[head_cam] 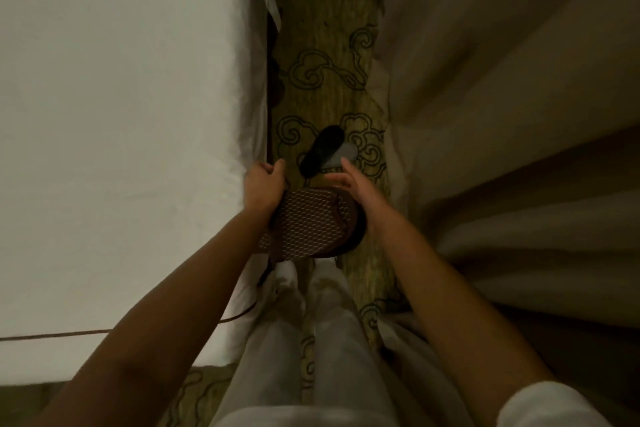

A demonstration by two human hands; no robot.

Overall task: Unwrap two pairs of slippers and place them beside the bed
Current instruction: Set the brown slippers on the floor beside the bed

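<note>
A brown slipper point(308, 224) with a dotted, patterned sole facing up hangs above the floor between my arms. My left hand point(264, 185) grips its toe end from the bed side, fingers curled over the edge. My right hand point(353, 184) hovers at the slipper's right edge with fingers spread; contact is unclear. On the carpet just beyond lies a dark slipper point(320, 149), with something grey point(344, 154) lying partly under it. The white bed point(121, 114) fills the left of the view.
A narrow strip of patterned carpet point(325, 73) runs between the bed and beige curtains point(502, 114) on the right. A thin brown cord point(69, 334) crosses the bed's near corner. My legs in light trousers point(311, 340) stand on the carpet below the slipper.
</note>
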